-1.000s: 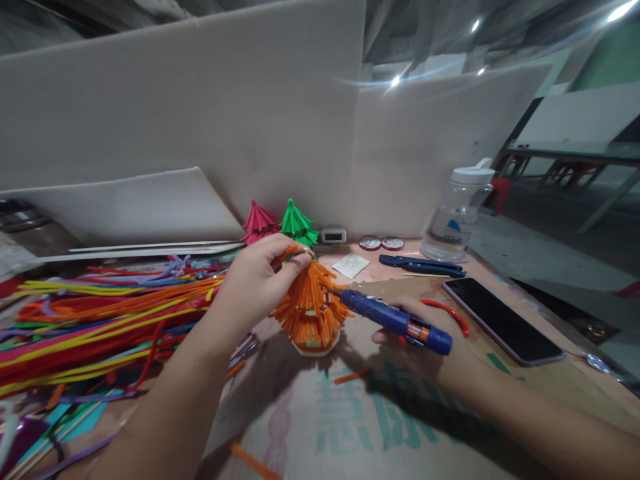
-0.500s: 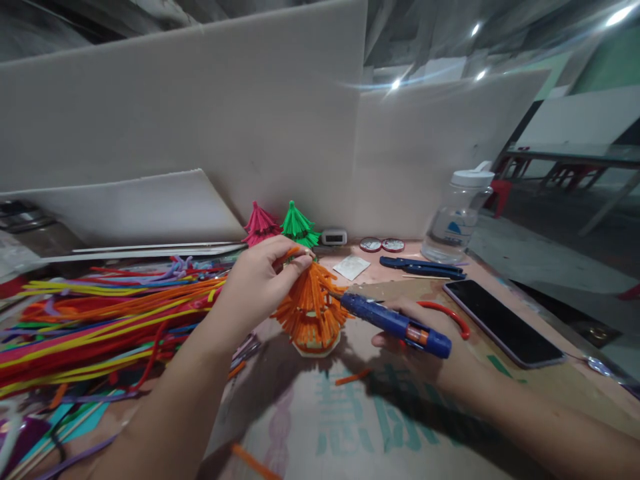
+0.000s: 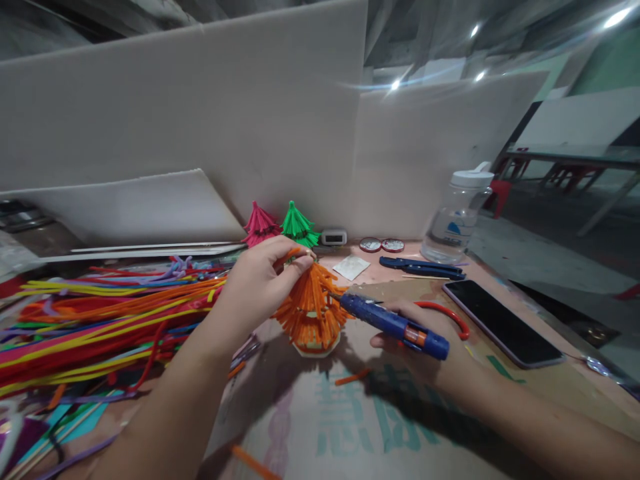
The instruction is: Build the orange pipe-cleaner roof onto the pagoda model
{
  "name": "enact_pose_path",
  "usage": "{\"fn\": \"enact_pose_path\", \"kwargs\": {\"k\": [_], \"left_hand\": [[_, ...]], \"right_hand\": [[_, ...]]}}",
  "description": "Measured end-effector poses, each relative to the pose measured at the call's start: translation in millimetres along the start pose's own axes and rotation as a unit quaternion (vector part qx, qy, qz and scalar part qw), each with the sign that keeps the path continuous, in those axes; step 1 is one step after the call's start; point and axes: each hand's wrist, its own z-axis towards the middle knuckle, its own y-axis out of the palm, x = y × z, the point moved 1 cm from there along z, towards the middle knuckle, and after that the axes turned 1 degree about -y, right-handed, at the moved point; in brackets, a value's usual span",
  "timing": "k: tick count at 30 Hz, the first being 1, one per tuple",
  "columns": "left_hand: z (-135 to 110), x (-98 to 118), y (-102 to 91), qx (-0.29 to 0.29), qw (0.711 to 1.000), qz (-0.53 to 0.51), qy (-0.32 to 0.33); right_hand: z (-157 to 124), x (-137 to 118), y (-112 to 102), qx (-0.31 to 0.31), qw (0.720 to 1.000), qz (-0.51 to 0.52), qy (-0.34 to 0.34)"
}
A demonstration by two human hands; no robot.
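Glue gun [image 3: 383,317]: rear nudged slightly left, right hand [image 3: 436,321] gripping; left hand [image 3: 263,277] pinching orange tree [image 3: 311,293]; slip may smear glue.

Orange tree [image 3: 315,307] — tiered fuzzy strips, pale angular base; upright over the cardboard [image 3: 300,413], apex pinched. Blue glue gun [image 3: 393,323] — cylindrical body, orange part visible through side window; inclined, nozzle higher than rear, tip at the tree's right flank.

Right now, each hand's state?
Left hand: closed, pinching at the top of the fuzzy orange tiered cone.
Right hand: closed, holding the blue cylindrical tool.
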Motion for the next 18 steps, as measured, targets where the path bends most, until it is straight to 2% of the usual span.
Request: {"fn": "enact_pose_path", "kwargs": {"k": [12,18], "left_hand": [[-1.9,0.4,-0.4,-0.004,1.000,-0.008,0.000],[-1.1,-0.8,-0.5,-0.005,1.000,-0.004,0.009]], "right_hand": [[-1.0,-1.2,-1.8,0.023,0.997,-0.039,-0.056],[-0.3,1.1,-0.8,0.019,0.998,-0.032,-0.049]]}}
